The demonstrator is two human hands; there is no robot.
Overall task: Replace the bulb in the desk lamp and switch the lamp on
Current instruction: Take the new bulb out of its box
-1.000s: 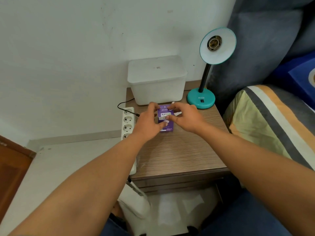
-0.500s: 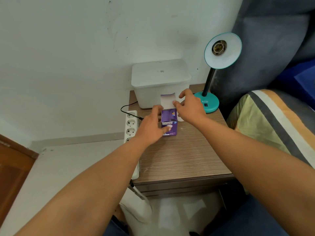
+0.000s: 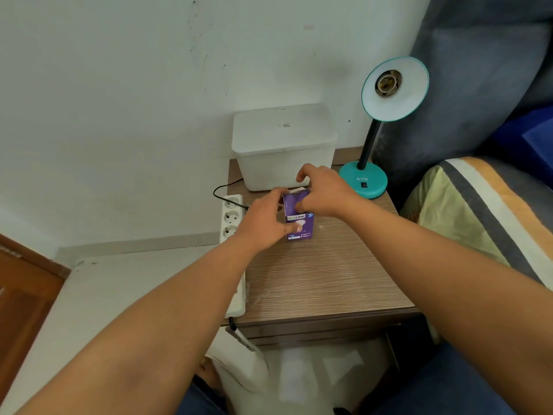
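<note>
A purple bulb box (image 3: 300, 226) stands upright on the wooden bedside table (image 3: 323, 280). My left hand (image 3: 263, 223) grips the box's left side. My right hand (image 3: 321, 193) is at the box's open top, fingers curled over the top flap; the bulb inside is hidden. The teal desk lamp (image 3: 363, 182) stands at the table's back right, its shade (image 3: 395, 88) tilted toward me with an empty socket. A black rocker switch (image 3: 364, 184) sits on the lamp's base.
A white lidded plastic bin (image 3: 284, 145) stands against the wall behind the box. A white power strip (image 3: 232, 217) with a black cord hangs along the table's left edge. A bed with a striped cover (image 3: 478, 214) borders the right.
The box's top flap was lifted up half a second ago; now my right hand has come back down onto the top of the box. My left hand kept its hold.
</note>
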